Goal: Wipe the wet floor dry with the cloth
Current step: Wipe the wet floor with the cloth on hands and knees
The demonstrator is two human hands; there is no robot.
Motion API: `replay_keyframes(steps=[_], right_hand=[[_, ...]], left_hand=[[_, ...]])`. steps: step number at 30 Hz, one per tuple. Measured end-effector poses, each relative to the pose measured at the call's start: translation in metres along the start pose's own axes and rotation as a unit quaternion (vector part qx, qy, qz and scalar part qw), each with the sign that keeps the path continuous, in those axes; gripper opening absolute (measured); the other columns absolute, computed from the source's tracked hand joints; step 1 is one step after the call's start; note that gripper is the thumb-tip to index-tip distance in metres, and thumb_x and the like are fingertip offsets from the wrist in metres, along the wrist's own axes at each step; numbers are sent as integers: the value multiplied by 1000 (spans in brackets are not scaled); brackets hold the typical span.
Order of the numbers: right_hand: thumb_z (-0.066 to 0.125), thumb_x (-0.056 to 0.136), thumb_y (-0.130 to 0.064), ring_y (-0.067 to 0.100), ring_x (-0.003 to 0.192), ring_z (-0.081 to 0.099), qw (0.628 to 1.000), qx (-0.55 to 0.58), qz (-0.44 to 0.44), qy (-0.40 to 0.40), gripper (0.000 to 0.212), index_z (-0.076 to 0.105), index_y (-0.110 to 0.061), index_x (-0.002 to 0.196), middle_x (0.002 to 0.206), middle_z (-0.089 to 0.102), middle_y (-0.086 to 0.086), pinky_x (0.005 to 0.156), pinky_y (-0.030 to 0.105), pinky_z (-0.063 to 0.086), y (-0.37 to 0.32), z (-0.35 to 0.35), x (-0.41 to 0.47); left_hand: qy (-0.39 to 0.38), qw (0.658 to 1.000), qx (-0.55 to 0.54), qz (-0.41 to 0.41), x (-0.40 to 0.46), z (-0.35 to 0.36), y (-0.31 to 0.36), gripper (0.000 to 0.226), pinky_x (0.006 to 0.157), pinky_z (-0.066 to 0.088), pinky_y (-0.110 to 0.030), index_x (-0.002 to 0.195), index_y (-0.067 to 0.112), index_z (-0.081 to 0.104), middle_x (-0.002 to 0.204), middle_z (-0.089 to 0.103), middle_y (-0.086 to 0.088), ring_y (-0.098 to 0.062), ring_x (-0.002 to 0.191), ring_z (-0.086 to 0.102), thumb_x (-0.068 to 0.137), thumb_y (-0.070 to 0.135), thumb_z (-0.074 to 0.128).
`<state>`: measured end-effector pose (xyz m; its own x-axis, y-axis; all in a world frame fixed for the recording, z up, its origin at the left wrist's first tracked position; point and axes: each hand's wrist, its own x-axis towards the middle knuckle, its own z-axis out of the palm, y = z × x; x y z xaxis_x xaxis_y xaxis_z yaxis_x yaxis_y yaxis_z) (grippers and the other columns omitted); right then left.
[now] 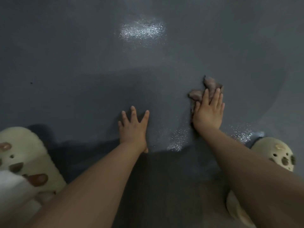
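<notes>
Right hand [209, 112] presses flat on the cloth [209, 86], hiding most of it; left hand [133, 129] spread flat on the floor [82, 63], fingers straight.

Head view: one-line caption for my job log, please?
Right hand presses a crumpled cloth flat onto the dark wet floor while the left hand braces beside it, fingers spread.

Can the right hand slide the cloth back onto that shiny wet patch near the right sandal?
Probably yes. The right hand presses the cloth flat, and the wet patch lies just behind it on bare floor, nothing between.
</notes>
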<state>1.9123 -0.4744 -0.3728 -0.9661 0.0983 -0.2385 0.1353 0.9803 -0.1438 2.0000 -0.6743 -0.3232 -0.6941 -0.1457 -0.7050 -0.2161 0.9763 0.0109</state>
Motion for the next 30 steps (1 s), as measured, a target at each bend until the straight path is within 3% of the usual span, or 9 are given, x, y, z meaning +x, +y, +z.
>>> replay_keyframes(steps=[2,4,8,11,13,17,22,30], right_hand=[[28,98,-37,37,145,7,1000,-4,-22,-3,57,24,-12,150,157,6,21,117,44,5,-21,13,-24],[26,91,-41,42,140,22,993,-21,-114,0,62,38,-11,144,152,23,25,114,46,13,-40,29,-62],[33,89,-46,36,135,35,948,-77,-306,-27,60,46,-13,138,146,38,20,109,50,25,-57,41,-128],[32,92,-46,33,133,40,917,-101,-384,-44,57,48,-15,136,145,39,15,105,52,34,-48,40,-120],[32,92,-45,32,131,44,898,-119,-419,-54,55,50,-16,135,143,44,14,107,49,33,-40,36,-95],[32,92,-42,35,127,49,921,-116,-371,-29,55,54,-14,133,141,47,18,107,44,34,-38,20,-36],[24,101,-44,24,147,3,976,-80,-200,-32,56,13,-23,152,159,1,9,117,35,4,-50,-7,29],[23,102,-40,32,145,-9,998,-18,-42,-34,58,4,-18,152,158,-10,13,118,42,0,-96,-12,79]], left_hand=[[1,1000,-10,0,-1,-1,1,130,116,8,-50,148,32,-18,153,-27,-15,-44,141,-15,67,37,83],[8,1000,-16,5,-1,0,-2,129,116,8,-50,148,32,-16,154,-26,-13,-43,142,-14,67,38,83],[45,998,-30,42,-2,8,-20,124,116,10,-45,149,28,-15,157,-19,-6,-35,144,-9,69,50,77],[52,996,-31,66,-8,11,-30,122,117,10,-41,149,25,-15,158,-16,-2,-29,145,-8,70,54,74],[50,995,-34,79,-9,7,-33,121,117,12,-40,149,26,-14,158,-15,-2,-28,146,-7,71,51,75],[66,996,-32,55,-3,-9,-51,120,117,12,-39,150,29,-9,157,-16,-7,-30,145,-4,70,45,78],[12,998,-3,-55,5,-19,-83,133,114,12,-52,148,32,-18,153,-26,-17,-38,144,-8,63,43,84],[1,997,-47,-63,9,-10,-97,133,115,14,-52,148,34,-16,153,-26,-14,-39,143,-13,62,40,85]])
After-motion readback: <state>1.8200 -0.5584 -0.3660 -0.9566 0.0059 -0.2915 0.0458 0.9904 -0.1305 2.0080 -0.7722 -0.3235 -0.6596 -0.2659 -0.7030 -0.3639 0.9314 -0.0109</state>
